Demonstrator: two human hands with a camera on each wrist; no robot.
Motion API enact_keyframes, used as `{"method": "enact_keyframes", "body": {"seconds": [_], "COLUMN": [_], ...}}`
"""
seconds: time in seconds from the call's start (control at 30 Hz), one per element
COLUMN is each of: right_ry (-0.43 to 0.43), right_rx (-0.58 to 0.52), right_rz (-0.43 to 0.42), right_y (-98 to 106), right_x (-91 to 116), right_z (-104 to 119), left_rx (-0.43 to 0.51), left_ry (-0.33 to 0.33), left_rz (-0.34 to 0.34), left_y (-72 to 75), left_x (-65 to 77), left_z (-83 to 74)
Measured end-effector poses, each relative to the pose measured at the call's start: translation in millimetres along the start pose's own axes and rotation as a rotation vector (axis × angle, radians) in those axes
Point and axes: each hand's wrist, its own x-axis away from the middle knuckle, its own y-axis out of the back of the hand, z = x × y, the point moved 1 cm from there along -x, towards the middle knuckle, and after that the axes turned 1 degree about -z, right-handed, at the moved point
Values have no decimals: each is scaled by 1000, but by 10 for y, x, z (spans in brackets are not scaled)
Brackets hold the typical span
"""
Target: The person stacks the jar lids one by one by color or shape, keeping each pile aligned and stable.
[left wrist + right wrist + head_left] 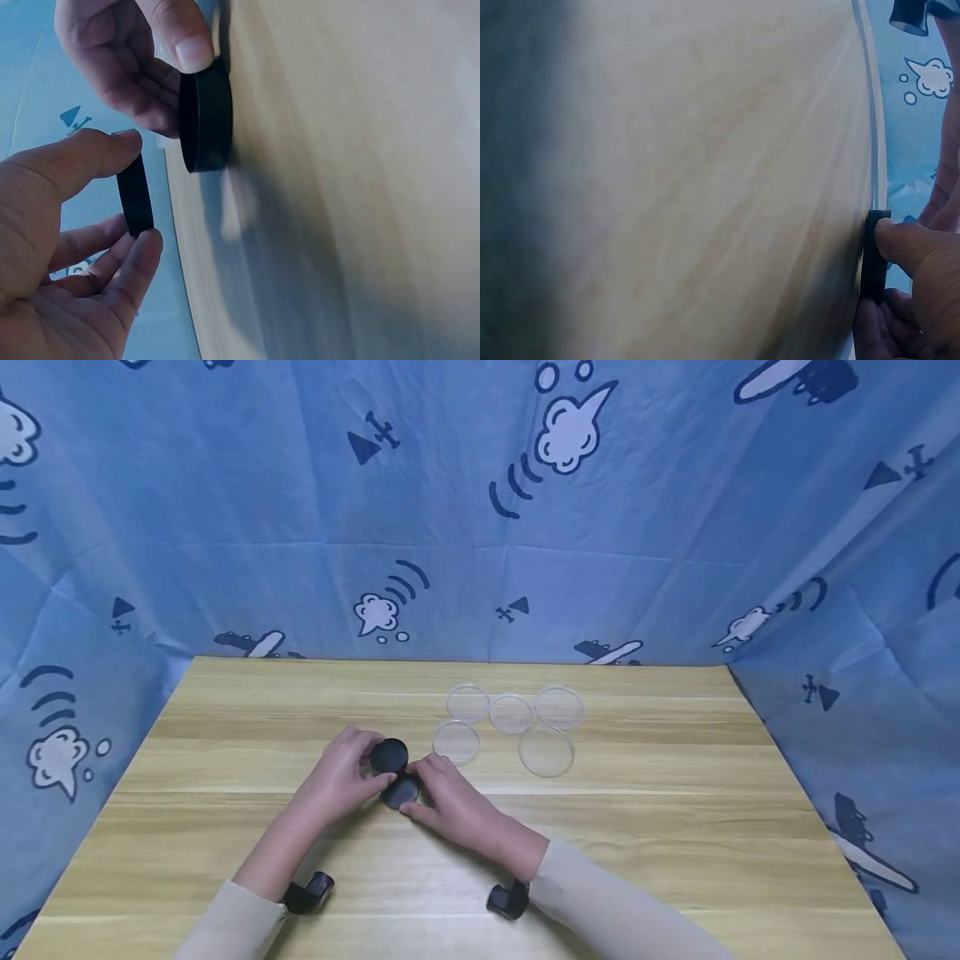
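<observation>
My left hand [348, 777] pinches a shallow black round lid [389, 755] by its rim, thumb on one side and fingers on the other. In the left wrist view this lid [135, 193] is edge-on and held up off the table. My right hand [457, 806] grips a second black round lid [401, 792], just nearer to me. Its hollow side shows in the left wrist view, where the lid [213, 120] stands on edge between thumb and fingers. From the head view the two lids overlap or touch; I cannot tell which.
Several clear round discs [547, 774] with thin rims lie on the wooden table [637, 827], beyond and right of my hands. A black wrist camera [508, 902] is on each wrist. Blue printed cloth [450, 510] hangs behind the table and along both sides.
</observation>
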Motion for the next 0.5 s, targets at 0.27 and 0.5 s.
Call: {"method": "enact_keyframes", "body": {"seconds": [0.27,0.5], "right_ry": [-3,-19], "right_rx": [-14,-24], "right_rz": [-6,3], "right_y": [0,0], "right_x": [10,4], "right_z": [6,6], "left_rx": [-14,2], "left_ry": [1,-23], "left_rz": [26,85], "left_y": [-18,-38], "left_x": [155,275], "left_z": [54,56]}}
